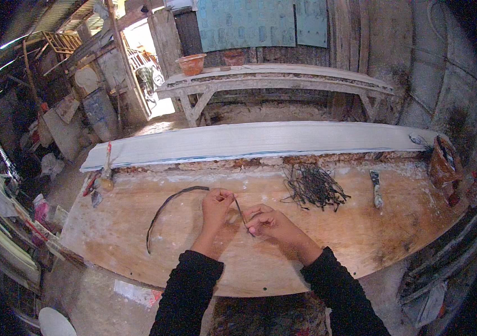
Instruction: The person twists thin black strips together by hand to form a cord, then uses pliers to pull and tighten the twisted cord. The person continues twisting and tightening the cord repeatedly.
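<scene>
Plywood (109,235), tan, flat and white-smudged, is forming the bench top where we are working bare-handed. At left, a red-and-pale, brush-like tool (106,168) is sitting near the far edge. Next along, a slender, black, flexible-looking cord (178,194) is arching over the wood, its loose end curving toward us. Our left hand (216,207) is pinching it between closed fingertips; our right hand (269,224), thumb and fingers drawn together, is gripping it near its other end. Between our hands, a short stretch is running nearly straight. We are judging it light and pliable, springy enough for holding a curve, and favouring fingertip holds close to the working end; its slickness is escaping us. Farther right, a tangled heap of thin black strands (317,187) is lying near a flat, dark-ended tool with a pale handle (377,193), while a brown, rough-sided pot (444,162) is occupying the far right corner.
</scene>
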The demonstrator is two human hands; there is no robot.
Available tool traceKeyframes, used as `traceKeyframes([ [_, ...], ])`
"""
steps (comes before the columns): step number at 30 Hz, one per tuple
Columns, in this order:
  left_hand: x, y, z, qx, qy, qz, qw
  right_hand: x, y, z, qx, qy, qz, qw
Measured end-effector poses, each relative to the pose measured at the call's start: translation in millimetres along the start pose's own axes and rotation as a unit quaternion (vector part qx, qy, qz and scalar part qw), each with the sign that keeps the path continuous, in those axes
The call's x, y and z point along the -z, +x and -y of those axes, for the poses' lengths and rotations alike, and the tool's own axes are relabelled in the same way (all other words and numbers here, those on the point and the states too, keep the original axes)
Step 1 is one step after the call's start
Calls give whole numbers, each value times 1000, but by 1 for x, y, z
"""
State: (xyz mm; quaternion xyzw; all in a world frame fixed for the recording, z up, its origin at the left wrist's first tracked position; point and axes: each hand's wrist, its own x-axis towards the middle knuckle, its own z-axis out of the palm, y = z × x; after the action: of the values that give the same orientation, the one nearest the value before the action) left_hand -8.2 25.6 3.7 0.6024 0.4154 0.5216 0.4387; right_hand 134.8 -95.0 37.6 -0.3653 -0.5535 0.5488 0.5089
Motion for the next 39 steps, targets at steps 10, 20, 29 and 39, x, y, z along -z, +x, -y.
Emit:
traceKeyframes([
  [10,-4,-5,-11,32,-23,57,998,10,-1,-2,-44,-38,-20,998],
  [20,-14,-12,3,64,-40,240,968,41,13,-35,47,-126,-255,957],
  [29,-29,-47,-33,-83,-27,407,909,71,20,-52,111,-227,-383,889],
  [39,-27,-41,-24,-67,-27,403,912,60,16,-35,96,-216,-394,888],
])
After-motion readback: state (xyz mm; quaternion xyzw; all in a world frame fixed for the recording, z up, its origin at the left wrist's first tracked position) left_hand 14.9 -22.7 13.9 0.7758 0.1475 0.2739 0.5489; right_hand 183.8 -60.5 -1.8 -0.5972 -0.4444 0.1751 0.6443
